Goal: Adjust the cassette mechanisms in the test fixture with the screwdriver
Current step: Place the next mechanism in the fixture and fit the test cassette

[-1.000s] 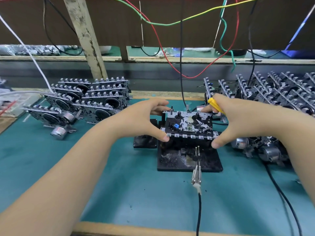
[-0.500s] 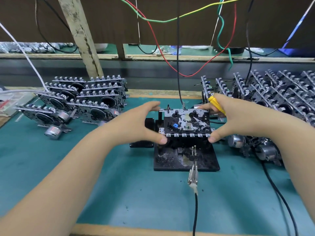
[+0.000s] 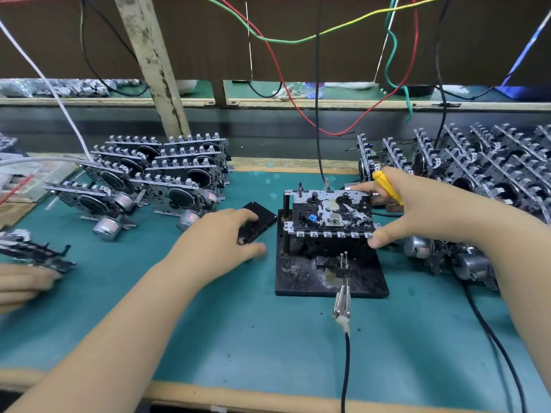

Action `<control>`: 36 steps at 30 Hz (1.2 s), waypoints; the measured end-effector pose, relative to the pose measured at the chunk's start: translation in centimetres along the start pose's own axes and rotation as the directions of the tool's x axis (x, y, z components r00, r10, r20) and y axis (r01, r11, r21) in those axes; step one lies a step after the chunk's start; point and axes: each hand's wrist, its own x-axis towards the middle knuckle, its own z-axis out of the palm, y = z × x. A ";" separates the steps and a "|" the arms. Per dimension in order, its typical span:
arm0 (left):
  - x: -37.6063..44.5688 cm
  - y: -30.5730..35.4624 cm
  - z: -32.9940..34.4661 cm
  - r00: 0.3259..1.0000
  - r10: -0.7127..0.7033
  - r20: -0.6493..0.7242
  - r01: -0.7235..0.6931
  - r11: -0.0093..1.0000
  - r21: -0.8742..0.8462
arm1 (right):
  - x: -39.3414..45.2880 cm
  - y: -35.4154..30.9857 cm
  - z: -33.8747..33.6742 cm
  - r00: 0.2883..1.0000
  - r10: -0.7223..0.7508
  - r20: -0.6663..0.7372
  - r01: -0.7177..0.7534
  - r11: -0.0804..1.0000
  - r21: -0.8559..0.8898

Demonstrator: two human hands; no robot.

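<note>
A cassette mechanism (image 3: 331, 213) sits on top of the black test fixture (image 3: 301, 278) at the middle of the green bench. My right hand (image 3: 417, 216) holds it at its right end, thumb on the front corner and fingers on the back edge, with the yellow-handled screwdriver (image 3: 387, 187) tucked in the same hand. The screwdriver's tip is hidden. My left hand (image 3: 217, 239) is left of the fixture, its fingers and thumb closing round a flat black cassette (image 3: 262, 217) lying on the mat.
Rows of cassette mechanisms stand at the back left (image 3: 167, 177) and back right (image 3: 483, 174). A metal clip on a black cable (image 3: 342, 299) lies at the fixture's front edge. Another person's hand (image 3: 21, 281) holds a mechanism at far left. Wires hang overhead.
My left hand has left the mechanism's left end and moved left and down onto the black cassette. My right hand stays on the mechanism with the screwdriver.
</note>
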 end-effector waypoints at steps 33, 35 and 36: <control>1.7 6.6 -3.0 0.842 0.534 -0.073 -0.537 0.820 -0.196 | -1.2 -0.8 5.8 0.810 -0.007 -0.586 0.348 0.810 0.472; 1.3 6.3 -2.1 0.849 0.519 -0.101 -0.529 0.829 -0.184 | -1.2 -0.9 5.8 0.812 -0.001 -0.583 0.347 0.805 0.481; 1.0 6.0 -1.7 0.853 0.506 -0.126 -0.521 0.835 -0.174 | -1.2 -0.9 5.8 0.817 0.000 -0.577 0.342 0.804 0.486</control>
